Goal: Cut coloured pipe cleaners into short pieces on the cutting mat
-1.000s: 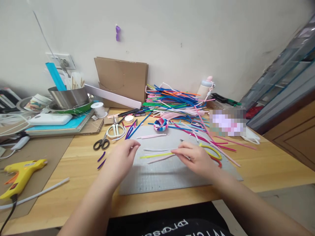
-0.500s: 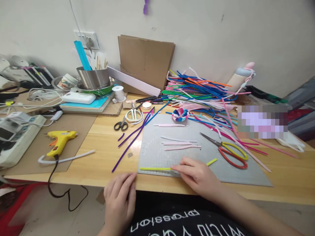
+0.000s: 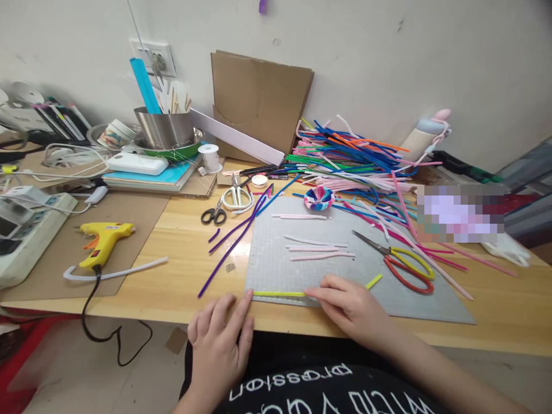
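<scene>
A yellow pipe cleaner (image 3: 278, 294) lies along the front of the grey cutting mat (image 3: 267, 270). My right hand (image 3: 351, 307) has its fingers closed on its middle, and the strip comes out again at the right beyond the knuckles. At the left end, the index fingertip of my left hand (image 3: 222, 333) touches the strip; its fingers are apart and the thumb stands off. Several short pale pink and white pipe cleaners (image 3: 321, 249) lie behind on the mat. Scissors with red and yellow handles (image 3: 409, 270) rest to the right, blades pointing away to the left.
A striped round pipe-cleaner piece (image 3: 319, 198) sits at the mat's back edge, before a heap of coloured pipe cleaners (image 3: 357, 155). Purple pipe cleaners (image 3: 235, 247) and black scissors (image 3: 213, 215) lie left. A yellow glue gun (image 3: 106, 236) rests on cardboard, its cord over the table edge.
My left hand has moved right and forward from the table edge; its index finger has stretched out onto the yellow strip's left end. My right hand stays on the strip.
</scene>
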`<action>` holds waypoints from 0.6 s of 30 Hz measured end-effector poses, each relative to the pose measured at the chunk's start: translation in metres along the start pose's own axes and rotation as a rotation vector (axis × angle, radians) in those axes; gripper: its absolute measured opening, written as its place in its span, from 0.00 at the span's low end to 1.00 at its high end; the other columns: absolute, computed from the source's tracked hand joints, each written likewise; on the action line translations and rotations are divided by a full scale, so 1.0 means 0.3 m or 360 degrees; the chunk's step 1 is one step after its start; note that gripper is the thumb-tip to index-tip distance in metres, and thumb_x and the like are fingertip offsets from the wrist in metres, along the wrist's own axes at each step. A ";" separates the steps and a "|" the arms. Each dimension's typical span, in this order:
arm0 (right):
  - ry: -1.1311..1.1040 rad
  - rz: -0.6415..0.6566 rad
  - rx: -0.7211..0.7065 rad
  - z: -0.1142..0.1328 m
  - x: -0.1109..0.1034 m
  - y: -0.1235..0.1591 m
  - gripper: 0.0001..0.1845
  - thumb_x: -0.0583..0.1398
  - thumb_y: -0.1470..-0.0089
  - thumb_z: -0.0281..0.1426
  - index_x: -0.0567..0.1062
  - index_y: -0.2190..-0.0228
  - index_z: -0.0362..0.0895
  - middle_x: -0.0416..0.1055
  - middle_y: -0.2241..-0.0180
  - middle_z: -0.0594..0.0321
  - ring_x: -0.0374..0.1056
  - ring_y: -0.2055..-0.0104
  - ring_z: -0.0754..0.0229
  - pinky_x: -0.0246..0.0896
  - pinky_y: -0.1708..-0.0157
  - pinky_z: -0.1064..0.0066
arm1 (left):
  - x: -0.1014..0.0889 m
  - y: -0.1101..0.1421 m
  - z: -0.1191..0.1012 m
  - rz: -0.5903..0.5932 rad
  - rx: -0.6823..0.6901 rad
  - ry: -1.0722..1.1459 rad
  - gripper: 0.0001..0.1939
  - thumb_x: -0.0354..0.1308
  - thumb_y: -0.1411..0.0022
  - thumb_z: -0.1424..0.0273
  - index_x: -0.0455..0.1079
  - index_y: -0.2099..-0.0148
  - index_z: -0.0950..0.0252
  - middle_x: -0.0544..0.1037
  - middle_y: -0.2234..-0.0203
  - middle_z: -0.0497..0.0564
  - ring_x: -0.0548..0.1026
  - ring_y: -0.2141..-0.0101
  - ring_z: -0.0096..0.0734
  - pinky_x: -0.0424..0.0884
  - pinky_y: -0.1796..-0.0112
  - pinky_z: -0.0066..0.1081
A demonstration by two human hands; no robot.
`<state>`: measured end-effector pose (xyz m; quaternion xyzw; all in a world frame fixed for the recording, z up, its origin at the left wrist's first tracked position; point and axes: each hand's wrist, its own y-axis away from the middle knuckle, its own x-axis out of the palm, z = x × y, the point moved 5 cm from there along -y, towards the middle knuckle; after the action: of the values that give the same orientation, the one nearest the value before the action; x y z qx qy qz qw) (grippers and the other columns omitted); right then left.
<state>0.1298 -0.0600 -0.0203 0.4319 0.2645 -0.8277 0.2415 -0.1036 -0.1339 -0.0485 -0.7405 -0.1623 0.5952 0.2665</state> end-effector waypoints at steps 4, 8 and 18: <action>-0.0026 0.0058 0.0019 -0.005 0.006 0.004 0.16 0.50 0.40 0.27 0.75 0.57 0.48 0.71 0.69 0.60 0.66 0.67 0.61 0.60 0.69 0.71 | 0.003 -0.003 -0.003 0.0016 0.0001 -0.0031 0.22 0.56 0.42 0.69 0.68 0.45 0.52 0.74 0.58 0.53 0.67 0.57 0.41 0.57 0.56 0.39; -0.0116 0.0062 0.0085 -0.013 0.002 0.004 0.12 0.51 0.39 0.29 0.75 0.63 0.46 0.72 0.69 0.60 0.67 0.66 0.61 0.61 0.66 0.70 | 0.003 -0.006 -0.004 0.0015 0.0009 -0.0048 0.21 0.56 0.42 0.69 0.69 0.45 0.53 0.73 0.58 0.54 0.67 0.57 0.43 0.58 0.56 0.40; -0.0060 0.0131 0.0032 -0.010 -0.008 0.003 0.13 0.50 0.39 0.27 0.74 0.63 0.45 0.70 0.70 0.60 0.66 0.67 0.62 0.59 0.68 0.72 | 0.011 -0.009 0.000 -0.0012 0.0051 -0.0049 0.22 0.57 0.43 0.69 0.69 0.45 0.54 0.73 0.58 0.54 0.67 0.57 0.44 0.59 0.56 0.41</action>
<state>0.1334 -0.0584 -0.0200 0.4291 0.2335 -0.8277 0.2761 -0.1027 -0.1298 -0.0496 -0.7263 -0.1597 0.6080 0.2781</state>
